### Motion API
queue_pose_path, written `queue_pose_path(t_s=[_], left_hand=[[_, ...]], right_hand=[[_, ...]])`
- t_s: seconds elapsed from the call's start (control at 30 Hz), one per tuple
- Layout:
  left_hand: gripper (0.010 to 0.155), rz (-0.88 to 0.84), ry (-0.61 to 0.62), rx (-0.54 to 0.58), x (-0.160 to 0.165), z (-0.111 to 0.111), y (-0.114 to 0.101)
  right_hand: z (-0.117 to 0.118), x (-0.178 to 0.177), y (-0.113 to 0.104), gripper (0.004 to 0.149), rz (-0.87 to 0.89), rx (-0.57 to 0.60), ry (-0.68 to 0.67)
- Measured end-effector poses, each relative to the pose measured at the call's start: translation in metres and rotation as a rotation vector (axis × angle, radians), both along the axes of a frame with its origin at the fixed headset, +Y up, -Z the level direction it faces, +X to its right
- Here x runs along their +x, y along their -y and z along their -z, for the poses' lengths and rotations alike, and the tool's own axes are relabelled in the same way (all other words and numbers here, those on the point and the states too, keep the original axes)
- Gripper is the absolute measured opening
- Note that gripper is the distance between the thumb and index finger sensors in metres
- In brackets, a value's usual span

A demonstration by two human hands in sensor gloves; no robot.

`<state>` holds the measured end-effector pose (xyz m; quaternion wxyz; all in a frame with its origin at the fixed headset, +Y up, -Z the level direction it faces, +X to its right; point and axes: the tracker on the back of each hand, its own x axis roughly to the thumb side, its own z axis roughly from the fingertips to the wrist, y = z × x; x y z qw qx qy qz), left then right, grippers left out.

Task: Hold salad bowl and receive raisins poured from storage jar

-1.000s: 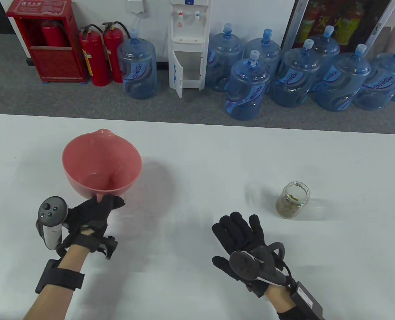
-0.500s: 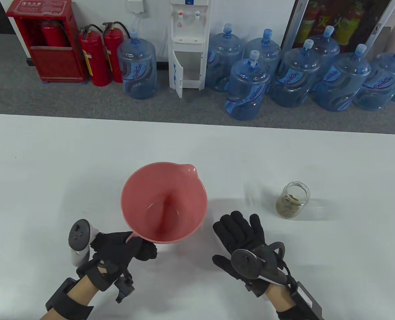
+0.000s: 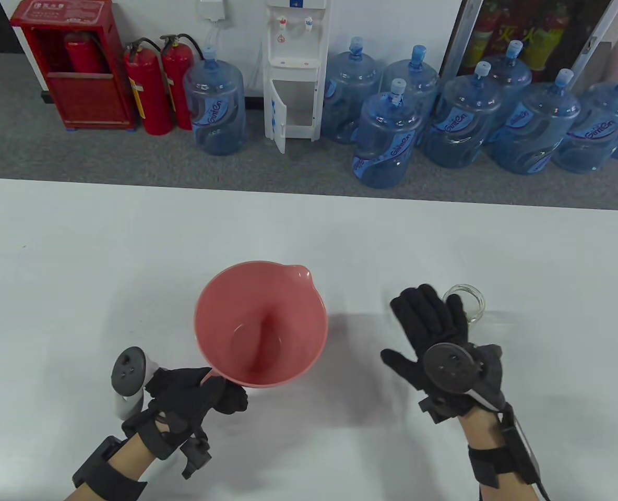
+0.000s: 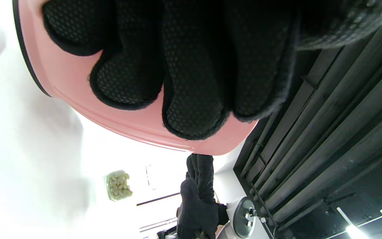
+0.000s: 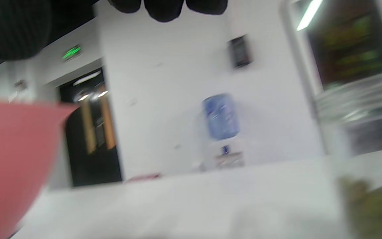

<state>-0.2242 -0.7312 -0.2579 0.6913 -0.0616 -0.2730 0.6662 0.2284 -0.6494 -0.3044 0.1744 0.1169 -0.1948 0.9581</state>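
The pink salad bowl (image 3: 261, 323) is empty, its spout pointing to the far right. My left hand (image 3: 199, 394) grips its handle at the near left rim. In the left wrist view my gloved fingers (image 4: 191, 83) curl against the bowl's pink underside (image 4: 75, 86). The glass storage jar (image 3: 471, 301) with raisins stands on the white table (image 3: 79, 261) to the right. My right hand (image 3: 431, 318) is open, fingers spread, reaching over the jar's near left side and hiding most of it. The jar also shows in the left wrist view (image 4: 118, 186) and, blurred, in the right wrist view (image 5: 366, 159).
Water bottles (image 3: 387, 141), a dispenser (image 3: 293, 68) and fire extinguishers (image 3: 152, 88) stand on the floor beyond the table's far edge. The bowl's edge (image 5: 8, 159) fills the left of the right wrist view.
My left hand carried the bowl from the far left to the table's middle and now holds it almost still. My right hand moved forward and right, from the table to the jar.
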Motion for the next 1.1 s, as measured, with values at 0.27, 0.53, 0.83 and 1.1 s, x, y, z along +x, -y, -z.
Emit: queue_pose_path(t_s=[0.27,0.53,0.83,1.1], left_hand=[[0.039,0.005,0.0,0.015,-0.001,0.0,0.0],[0.039,-0.001,0.003,0.015,-0.001,0.0,0.0],[0.04,-0.022,-0.048,0.017,-0.008,0.001,0.0],[0.041,-0.03,-0.091,-0.014,-0.018,0.004,0.003]], right_hand=[[0.036,0.105,0.047,0.109,0.547,-0.252,0.279],[0.051,0.118,0.081,0.124,0.396,-0.517,0.353],[0.057,0.108,0.096,0.119,0.441,-0.573,0.357],[0.057,0.107,0.096,0.104,0.445,-0.565,0.38]])
